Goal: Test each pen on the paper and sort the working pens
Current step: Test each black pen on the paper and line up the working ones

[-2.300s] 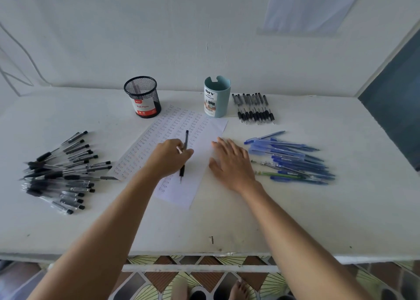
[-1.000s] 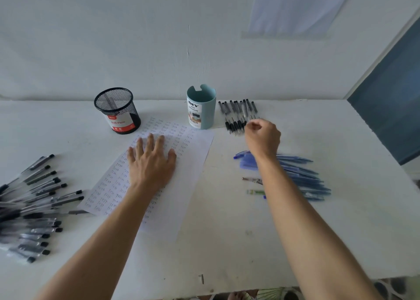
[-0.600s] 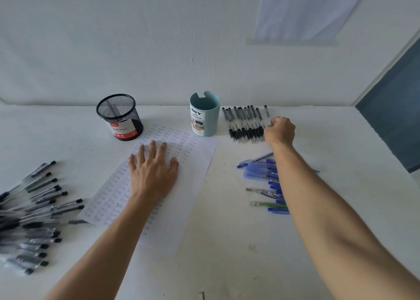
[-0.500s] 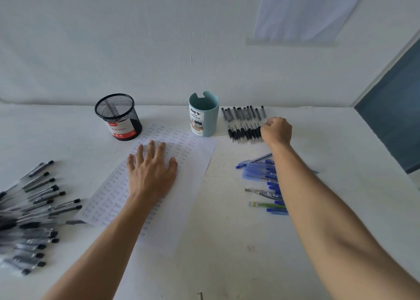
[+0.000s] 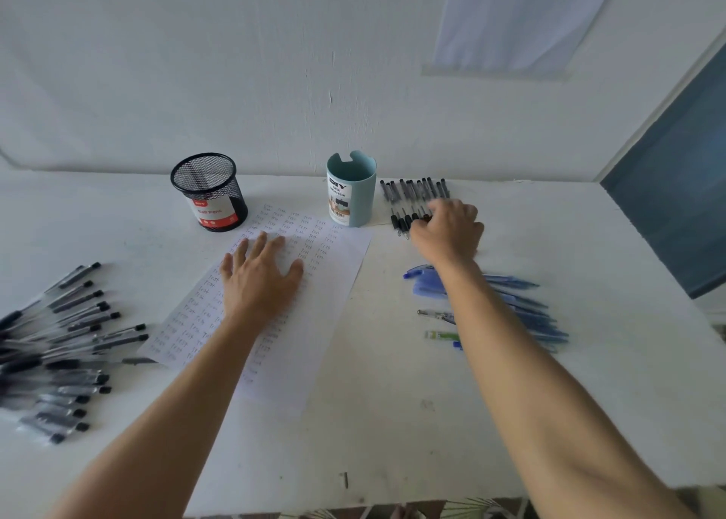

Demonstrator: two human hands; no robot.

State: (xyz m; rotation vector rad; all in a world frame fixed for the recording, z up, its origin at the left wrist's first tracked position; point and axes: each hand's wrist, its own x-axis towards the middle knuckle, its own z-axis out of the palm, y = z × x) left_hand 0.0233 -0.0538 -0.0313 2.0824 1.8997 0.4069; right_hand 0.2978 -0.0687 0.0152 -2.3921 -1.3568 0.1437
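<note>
Left hand [image 5: 261, 279] lies flat on the paper [image 5: 314, 302], fingers spread wide, palm pressing the sheet down onto the white table [image 5: 393, 420]. The sheet runs diagonally across the middle, covered in rows of small handwritten words. Over on the far side, the right hand [image 5: 448, 230] reaches to the row of black pens [image 5: 412, 194] lined up just right of the teal holder [image 5: 351, 188]; its fingers curl down over the near ends of that row, and whether they pinch a pen I cannot tell, since the knuckles hide the fingertips and the hand is blurred. The right forearm crosses above the blue pens [image 5: 522, 310], a loose heap on the right side of the table, with a green pen [image 5: 442, 336] lying at its near edge. The black mesh cup [image 5: 210, 192] stands upright behind the paper's far left corner. Far left, a big fanned pile of black pens [image 5: 59, 345] lies well apart from the paper's edge.
</note>
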